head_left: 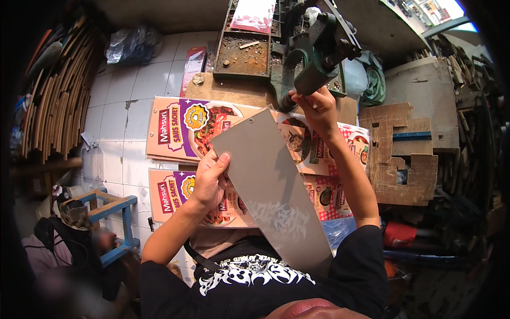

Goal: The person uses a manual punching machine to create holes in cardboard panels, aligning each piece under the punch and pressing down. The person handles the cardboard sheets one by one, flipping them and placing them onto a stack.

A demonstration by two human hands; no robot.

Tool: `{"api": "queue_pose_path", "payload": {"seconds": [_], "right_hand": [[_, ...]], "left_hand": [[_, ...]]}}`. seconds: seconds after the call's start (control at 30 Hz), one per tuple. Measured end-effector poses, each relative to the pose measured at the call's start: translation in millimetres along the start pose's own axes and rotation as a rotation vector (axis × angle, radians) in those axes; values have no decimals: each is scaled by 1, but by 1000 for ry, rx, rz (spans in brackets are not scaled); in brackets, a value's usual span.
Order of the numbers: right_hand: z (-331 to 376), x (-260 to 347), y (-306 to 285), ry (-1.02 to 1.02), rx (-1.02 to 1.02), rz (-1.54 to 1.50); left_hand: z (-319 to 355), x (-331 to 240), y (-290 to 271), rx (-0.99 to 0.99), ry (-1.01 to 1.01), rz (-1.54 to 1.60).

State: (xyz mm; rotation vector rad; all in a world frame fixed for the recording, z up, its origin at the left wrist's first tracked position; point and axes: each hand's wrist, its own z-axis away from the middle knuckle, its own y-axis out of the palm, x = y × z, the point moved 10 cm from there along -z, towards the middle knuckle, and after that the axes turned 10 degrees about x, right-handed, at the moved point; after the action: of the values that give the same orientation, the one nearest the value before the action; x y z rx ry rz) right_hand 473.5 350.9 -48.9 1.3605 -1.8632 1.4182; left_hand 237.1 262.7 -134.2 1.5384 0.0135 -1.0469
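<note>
Panel (265,165): grey, flat, smooth and long; it lies slantwise above the printed sheets (175,130), its top end toward the press (313,74) and its bottom end over the shirt (350,266).
Panel edges: straight, with crisp corners; a small round hole sits close to the top edge, and the upper right corner comes just beside the press foot.
Panel face: slightly glossy, mirroring the pale shirt print near its lower half.
Left hand (211,181): curled around the panel's left edge, thumb flat on the face, fingers mostly hidden behind; it has hold of the panel.
Right hand (319,109): fingers bent and drawn together under the press's cylinder, well above the panel's right edge; I cannot tell whether a small piece is pinched there.
Press: dark green painted metal, rounded and heavy, with a stout cylinder leaning over the right hand.
Tray (239,76): dark straight-sided metal, rust-brown inside, strewn with small bits and a pale stick.
Sheets: glossy, colourful and rectangular, in stacks on both sides of the panel and partly under it.
Left side: white floor tiles (111,122) run between the sheets and a leaning row of thin brown strips (64,90); a blue-edged wooden stool (127,228) stands lower down.
Right side: rough brown cardboard (390,175) with square cut-outs, close to the right forearm.
</note>
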Motion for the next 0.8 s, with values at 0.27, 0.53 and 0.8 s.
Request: {"api": "queue_pose_path", "payload": {"seconds": [0.27, 0.53, 0.8], "right_hand": [[25, 24, -18, 51, -116, 216], [155, 61, 23, 574, 171, -430], [163, 37, -18, 621, -37, -164]], "left_hand": [[-2, -4, 10, -47, -5, -16], [-32, 13, 29, -19, -143, -168], [-89, 39, 54, 68, -276, -310]]}}
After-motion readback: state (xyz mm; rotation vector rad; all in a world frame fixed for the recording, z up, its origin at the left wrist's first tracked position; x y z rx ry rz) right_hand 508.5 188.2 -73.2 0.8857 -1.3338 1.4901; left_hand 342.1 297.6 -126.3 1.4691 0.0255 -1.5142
